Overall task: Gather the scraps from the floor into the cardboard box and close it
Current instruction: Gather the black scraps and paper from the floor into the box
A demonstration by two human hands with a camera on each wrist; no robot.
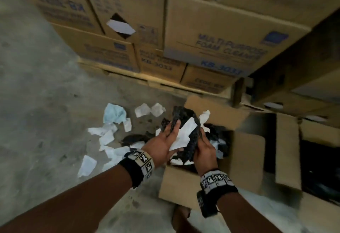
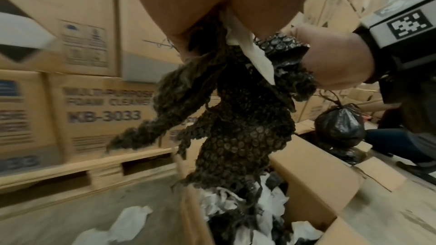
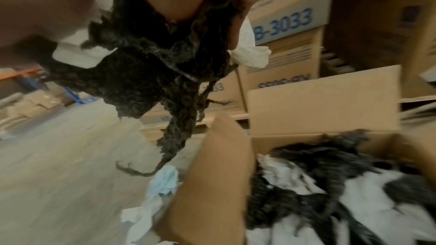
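Observation:
Both hands hold one bundle of scraps over the left edge of the open cardboard box (image 1: 244,151). The bundle is torn black bubble wrap (image 1: 184,116) (image 2: 238,128) (image 3: 146,74) with white paper (image 1: 184,134) (image 2: 257,57) (image 3: 250,53) mixed in. My left hand (image 1: 165,140) grips it from the left, my right hand (image 1: 204,148) from the right. The box (image 2: 313,174) (image 3: 325,107) holds more black and white scraps (image 3: 330,193). On the floor to the left lie several white paper scraps (image 1: 108,137), a pale blue one (image 1: 115,113) and a black piece (image 1: 132,138).
Stacked printed cartons (image 1: 211,30) on a pallet (image 1: 147,80) stand just behind the box. Another open box (image 1: 312,159) with dark contents is at the right. A tied black bag (image 2: 339,124) sits on boxes beyond. Grey concrete floor (image 1: 36,104) lies to the left.

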